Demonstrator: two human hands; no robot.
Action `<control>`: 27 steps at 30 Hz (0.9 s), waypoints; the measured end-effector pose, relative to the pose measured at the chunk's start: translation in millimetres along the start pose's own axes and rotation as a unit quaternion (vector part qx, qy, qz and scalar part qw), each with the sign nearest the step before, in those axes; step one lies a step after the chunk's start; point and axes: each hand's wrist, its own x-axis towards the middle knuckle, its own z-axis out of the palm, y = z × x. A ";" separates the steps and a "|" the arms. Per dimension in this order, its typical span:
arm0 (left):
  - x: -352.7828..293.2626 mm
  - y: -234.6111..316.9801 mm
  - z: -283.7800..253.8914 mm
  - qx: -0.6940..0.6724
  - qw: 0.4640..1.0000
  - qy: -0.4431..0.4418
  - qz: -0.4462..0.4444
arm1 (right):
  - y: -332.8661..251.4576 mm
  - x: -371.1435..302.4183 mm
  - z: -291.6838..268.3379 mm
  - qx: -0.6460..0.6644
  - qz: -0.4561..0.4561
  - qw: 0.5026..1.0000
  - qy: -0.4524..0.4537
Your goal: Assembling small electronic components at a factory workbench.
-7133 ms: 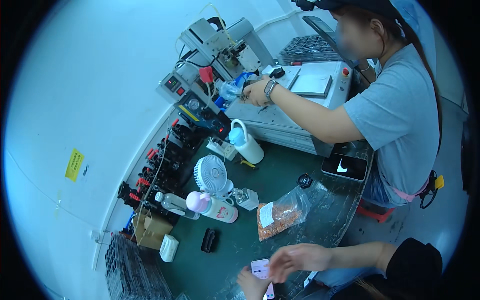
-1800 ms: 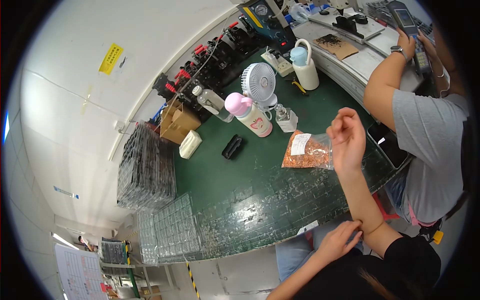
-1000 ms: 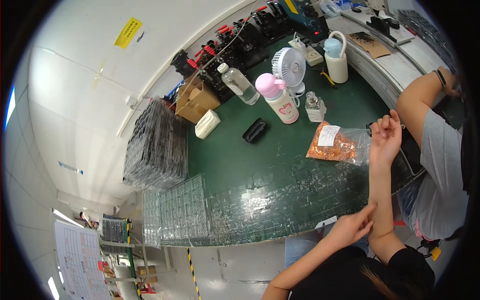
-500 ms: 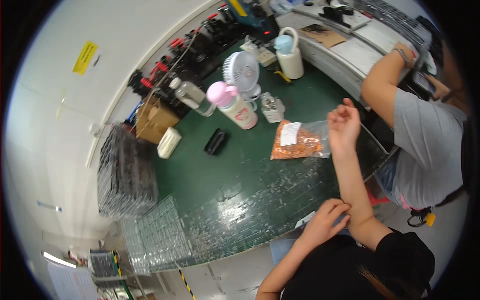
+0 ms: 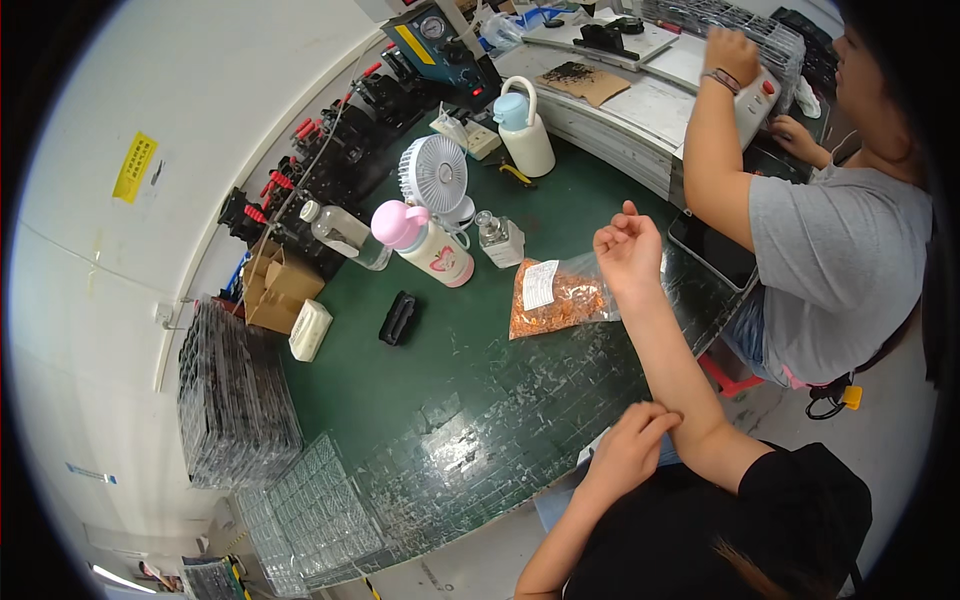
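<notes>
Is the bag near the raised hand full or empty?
The bag is partly full: orange bits pack one end, mostly clear plastic beyond.

One fan (image 5: pixel 440 175), one orange-filled bag (image 5: pixel 565 303), two lidded flasks (image 5: pixel 434 250) (image 5: pixel 527 147), two clear bottles (image 5: pixel 346 238) (image 5: pixel 501 241), one cardboard box (image 5: pixel 283 290)

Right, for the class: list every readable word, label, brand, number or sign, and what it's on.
No text can be read for certain.
Yellow wall sign: characters too small to read.
White label on the bag: print too small.
Blue wall strip: too blurred.
Gauge: dial markings too small.
</notes>
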 end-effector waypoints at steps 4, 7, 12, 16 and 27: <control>29.5 15.0 -15.9 0.112 0.984 0.130 0.045 | 9.8 -5.7 -7.4 0.015 0.048 0.999 0.011; 36.9 12.9 -23.3 0.184 0.964 0.190 0.035 | 16.2 -14.3 -8.1 0.004 0.044 0.999 0.001; 21.0 11.0 -12.7 0.083 0.987 0.135 -0.012 | 18.3 -25.0 3.9 -0.031 -0.021 0.999 -0.027; 24.7 24.1 -26.5 0.188 0.968 0.154 0.067 | 29.2 -27.6 5.9 -0.075 -0.072 0.994 -0.039; -9.7 5.3 4.5 0.020 1.000 -0.004 0.005 | -11.7 -23.7 -5.7 -0.147 -0.244 0.954 -0.092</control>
